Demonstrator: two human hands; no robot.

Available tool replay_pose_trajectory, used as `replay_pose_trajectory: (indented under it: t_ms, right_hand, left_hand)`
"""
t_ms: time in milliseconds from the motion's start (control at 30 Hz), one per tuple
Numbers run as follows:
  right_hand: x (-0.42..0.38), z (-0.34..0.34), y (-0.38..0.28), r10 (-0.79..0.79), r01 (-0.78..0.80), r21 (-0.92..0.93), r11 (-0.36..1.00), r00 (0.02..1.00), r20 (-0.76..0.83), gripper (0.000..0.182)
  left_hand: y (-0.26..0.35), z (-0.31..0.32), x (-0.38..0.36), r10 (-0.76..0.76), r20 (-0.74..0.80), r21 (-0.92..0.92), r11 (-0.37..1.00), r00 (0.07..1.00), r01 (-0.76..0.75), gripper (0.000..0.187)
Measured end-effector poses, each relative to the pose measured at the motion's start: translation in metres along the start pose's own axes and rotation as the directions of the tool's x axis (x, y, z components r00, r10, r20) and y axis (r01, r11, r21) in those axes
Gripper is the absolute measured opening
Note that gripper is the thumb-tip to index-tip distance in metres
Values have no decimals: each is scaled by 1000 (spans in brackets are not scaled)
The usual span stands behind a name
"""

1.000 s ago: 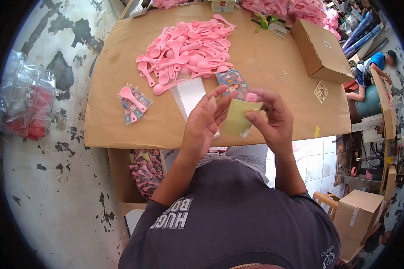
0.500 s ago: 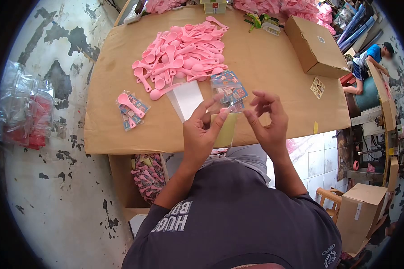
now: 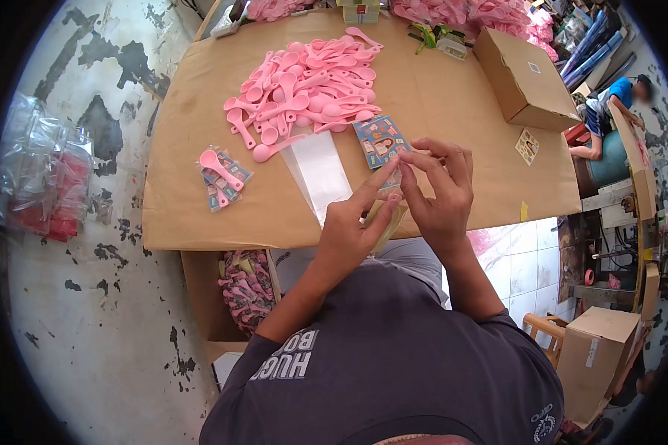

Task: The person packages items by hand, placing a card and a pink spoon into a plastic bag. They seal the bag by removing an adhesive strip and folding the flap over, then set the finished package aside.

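Note:
My left hand (image 3: 352, 233) pinches a clear plastic bag (image 3: 387, 226) with a yellowish card-like panel in it, held at the table's near edge. The fingers of my right hand (image 3: 441, 185) are closed on the top end of the same bag, close to my left fingertips. Part of the bag is hidden behind the fingers. Just beyond my hands lies a stack of printed blue cards (image 3: 381, 139). Left of them are clear and white empty bags (image 3: 321, 170). Farther back is a heap of pink spoons (image 3: 304, 89).
Bagged spoons with cards (image 3: 223, 178) lie at the table's left. A cardboard box (image 3: 525, 78) stands at the right, near a small yellow card (image 3: 527, 146). Below the table edge, an open carton holds packed pink spoons (image 3: 246, 289). Another person (image 3: 608, 111) sits at the far right.
My right hand has moved in from the right and its fingers have closed on the bag's top. My left hand has shifted right and slightly down, uncovering more of the printed cards.

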State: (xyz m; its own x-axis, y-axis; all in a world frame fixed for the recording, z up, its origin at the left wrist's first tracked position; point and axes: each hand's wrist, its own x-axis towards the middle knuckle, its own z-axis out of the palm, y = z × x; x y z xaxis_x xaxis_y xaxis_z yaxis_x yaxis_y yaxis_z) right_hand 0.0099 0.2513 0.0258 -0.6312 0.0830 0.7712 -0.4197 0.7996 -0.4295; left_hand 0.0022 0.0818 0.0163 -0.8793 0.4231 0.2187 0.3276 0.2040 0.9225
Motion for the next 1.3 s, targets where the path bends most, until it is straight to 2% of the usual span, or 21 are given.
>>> replay_pose_trajectory:
  t_ms: [100, 233, 300, 367, 433, 500, 533, 567, 600, 633, 667, 767, 900, 1000, 1067, 1133, 1167, 1200, 1233, 1267, 1300]
  right_hand:
    - [4, -4, 2, -5, 5, 3, 1000, 1000, -2, 21]
    - [6, -5, 10, 7, -7, 25, 1000, 1000, -5, 18]
    - [7, -8, 13, 133, -132, 154, 979, 991, 4, 16]
    - [9, -11, 25, 208, -192, 218, 957, 977, -55, 15]
    - [12, -16, 38, 282, -244, 284, 927, 954, -104, 14]
    - [15, -22, 45, 429, -289, 556, 779, 893, -137, 13]
    - [15, -27, 44, 322, -248, 426, 870, 941, -109, 14]
    - [15, -29, 39, 320, -248, 422, 872, 941, -109, 14]
    - [16, -30, 29, 195, -176, 288, 941, 980, -39, 16]
    - [15, -28, 19, 76, -83, 158, 984, 996, 50, 18]
    - [11, -22, 13, 83, -96, 188, 977, 994, 73, 22]
    - [8, -10, 2, -31, 30, 26, 999, 998, 59, 23]
    - [7, -2, 3, -78, 79, -35, 996, 997, 15, 22]
    - [8, -3, 0, -80, 80, -20, 997, 997, 22, 19]
    - [9, -4, 3, -79, 79, 0, 997, 997, 12, 18]
    - [10, -7, 6, -77, 77, 18, 997, 997, 1, 18]
    - [11, -9, 8, -2, 3, 54, 999, 1000, -27, 19]
    - [11, -13, 11, 75, -70, 91, 993, 996, -53, 20]
    - [12, -17, 17, 76, -71, 90, 993, 996, -55, 20]
    - [14, -21, 26, 134, -117, 173, 978, 987, -92, 19]
    - [16, -27, 34, 192, -155, 256, 954, 973, -127, 17]
  left_hand:
    - [-2, 4, 2, 85, -8, -67, 994, 996, -85, 60]
    - [4, -1, 4, -15, 81, 16, 1000, 997, 14, 60]
    - [4, -2, 5, -43, 107, 32, 999, 993, 40, 60]
    - [5, -3, 6, -114, 137, -115, 985, 984, 130, 59]
    - [-7, -4, 5, -114, 137, -145, 980, 984, 133, 59]
    - [-11, -7, 3, -115, 135, -174, 975, 984, 138, 59]
    - [-11, -8, 3, -129, 123, -158, 976, 984, 148, 58]
    - [-11, -8, 3, -141, 112, -142, 977, 984, 157, 58]
    - [-11, -6, 3, -139, 113, -147, 977, 984, 155, 58]
    - [-10, -3, 3, -112, 79, -244, 961, 991, 128, 57]
    - [-10, -1, 3, -88, 41, -338, 936, 995, 97, 57]
    - [-9, -3, 1, -78, 60, -326, 941, 995, 94, 56]
    - [-2, -5, -1, -78, 92, -350, 931, 993, 106, 55]
    - [-5, -5, -2, -33, 69, -321, 946, 997, 53, 56]
    - [-2, -11, -2, -89, 144, -147, 983, 986, 110, 55]
    - [6, -14, -2, -109, 159, -120, 984, 981, 129, 54]
    - [9, -14, -1, -132, 173, -93, 984, 976, 149, 53]
    - [5, -10, -2, -130, 176, -92, 985, 976, 148, 53]
    - [-2, -2, -2, -81, 115, -214, 971, 990, 105, 53]
    - [-6, 2, -3, -40, 49, -329, 943, 998, 54, 52]
    - [-6, 2, -3, -37, 52, -328, 943, 998, 52, 52]
